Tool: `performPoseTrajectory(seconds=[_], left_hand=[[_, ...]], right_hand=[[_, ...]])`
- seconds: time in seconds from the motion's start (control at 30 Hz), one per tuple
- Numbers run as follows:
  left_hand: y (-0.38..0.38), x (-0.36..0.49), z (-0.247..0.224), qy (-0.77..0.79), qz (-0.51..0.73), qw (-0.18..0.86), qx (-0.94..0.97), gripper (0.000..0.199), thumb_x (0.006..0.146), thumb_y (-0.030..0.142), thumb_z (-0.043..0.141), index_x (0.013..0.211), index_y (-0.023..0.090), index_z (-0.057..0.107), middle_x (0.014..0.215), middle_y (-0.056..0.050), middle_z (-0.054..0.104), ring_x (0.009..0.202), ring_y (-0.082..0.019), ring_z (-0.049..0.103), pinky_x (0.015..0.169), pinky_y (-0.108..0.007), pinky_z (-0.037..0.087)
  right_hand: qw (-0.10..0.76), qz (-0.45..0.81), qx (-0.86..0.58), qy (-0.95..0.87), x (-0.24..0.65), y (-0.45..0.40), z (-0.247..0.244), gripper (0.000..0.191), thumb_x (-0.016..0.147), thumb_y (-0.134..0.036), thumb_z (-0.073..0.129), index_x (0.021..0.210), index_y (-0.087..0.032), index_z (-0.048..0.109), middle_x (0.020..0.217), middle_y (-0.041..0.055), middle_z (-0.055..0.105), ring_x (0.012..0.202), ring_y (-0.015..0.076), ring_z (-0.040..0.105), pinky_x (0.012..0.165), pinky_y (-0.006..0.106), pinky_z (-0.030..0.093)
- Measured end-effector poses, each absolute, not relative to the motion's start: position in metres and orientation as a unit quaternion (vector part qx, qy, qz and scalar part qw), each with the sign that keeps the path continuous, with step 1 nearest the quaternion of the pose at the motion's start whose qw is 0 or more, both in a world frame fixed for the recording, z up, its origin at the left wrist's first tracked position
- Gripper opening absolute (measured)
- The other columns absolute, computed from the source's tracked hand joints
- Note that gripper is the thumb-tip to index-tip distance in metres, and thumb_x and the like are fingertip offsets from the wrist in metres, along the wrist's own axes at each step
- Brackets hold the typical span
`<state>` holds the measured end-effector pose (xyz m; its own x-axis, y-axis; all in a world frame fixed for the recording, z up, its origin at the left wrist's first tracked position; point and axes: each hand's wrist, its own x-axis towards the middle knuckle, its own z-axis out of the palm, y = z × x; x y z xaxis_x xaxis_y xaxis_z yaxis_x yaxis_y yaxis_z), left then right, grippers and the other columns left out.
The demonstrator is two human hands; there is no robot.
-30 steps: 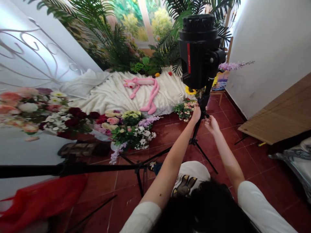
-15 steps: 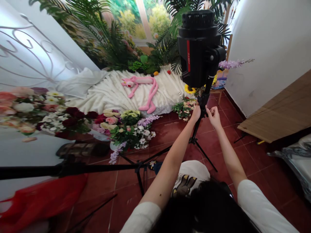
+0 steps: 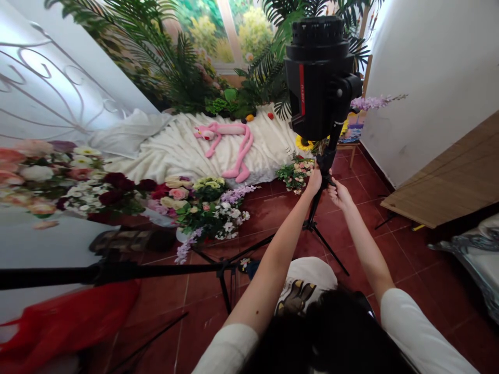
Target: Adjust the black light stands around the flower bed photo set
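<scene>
A black studio light (image 3: pixel 317 78) with a red stripe stands upright on a black light stand (image 3: pixel 315 208), its legs spread on the floor. My left hand (image 3: pixel 315 180) is closed around the stand's column just below the light, partly hidden behind the joint. On the right of the same joint, my right hand (image 3: pixel 340 194) pinches the small black knob (image 3: pixel 329 182) sticking out from the collar. The fingertips of both hands are partly covered by the stand.
Flower bunches (image 3: pixel 210 208) stand left of the stand, and a second black stand (image 3: pixel 163 270) crosses the lower left. A pink plush toy (image 3: pixel 228 130) lies on white cloth (image 3: pixel 175 140) behind. At right are a brown board (image 3: pixel 444 176) and a white wall (image 3: pixel 424 78).
My right hand has moved slightly down and turned, its fingers now at the knob. My left hand and the light have stayed in place.
</scene>
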<state>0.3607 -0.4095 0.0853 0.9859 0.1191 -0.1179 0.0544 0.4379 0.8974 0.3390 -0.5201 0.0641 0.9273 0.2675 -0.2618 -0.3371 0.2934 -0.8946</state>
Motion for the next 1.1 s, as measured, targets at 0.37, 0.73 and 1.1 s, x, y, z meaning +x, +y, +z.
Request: performPoseTrajectory(seconds=[0.37,0.73,1.1], left_hand=[[-0.409,0.364,0.077,0.027,0.028,0.849,0.527,0.052,0.102,0.05,0.037,0.078,0.014,0.064,0.06,-0.004,0.065,0.06,-0.012,0.064,0.061,-0.021,0.053],[-0.409,0.367,0.071,0.009,0.027,0.842,0.538,0.051,0.101,0.054,0.038,0.08,0.014,0.063,0.059,-0.004,0.064,0.06,-0.013,0.064,0.056,-0.02,0.052],[-0.41,0.372,0.066,0.015,0.03,0.829,0.558,0.062,0.099,0.063,0.027,0.078,0.015,0.061,0.06,-0.003,0.061,0.059,-0.012,0.063,0.055,-0.021,0.051]], right_hand=[[0.508,-0.138,-0.839,-0.139,0.319,-0.542,0.071,0.044,0.082,-0.058,0.068,0.095,-0.027,0.039,0.065,-0.0083,0.046,0.055,0.0145,0.047,0.056,0.027,0.037],[0.488,-0.114,-0.849,-0.166,0.325,-0.539,0.071,0.032,0.093,-0.055,0.052,0.102,-0.026,0.042,0.068,-0.0034,0.058,0.056,0.0188,0.054,0.062,0.029,0.038],[0.601,-0.114,-0.779,-0.138,0.335,-0.529,0.052,0.043,0.092,-0.066,0.05,0.099,-0.025,0.041,0.064,-0.0086,0.042,0.049,0.0096,0.038,0.051,0.023,0.03]])
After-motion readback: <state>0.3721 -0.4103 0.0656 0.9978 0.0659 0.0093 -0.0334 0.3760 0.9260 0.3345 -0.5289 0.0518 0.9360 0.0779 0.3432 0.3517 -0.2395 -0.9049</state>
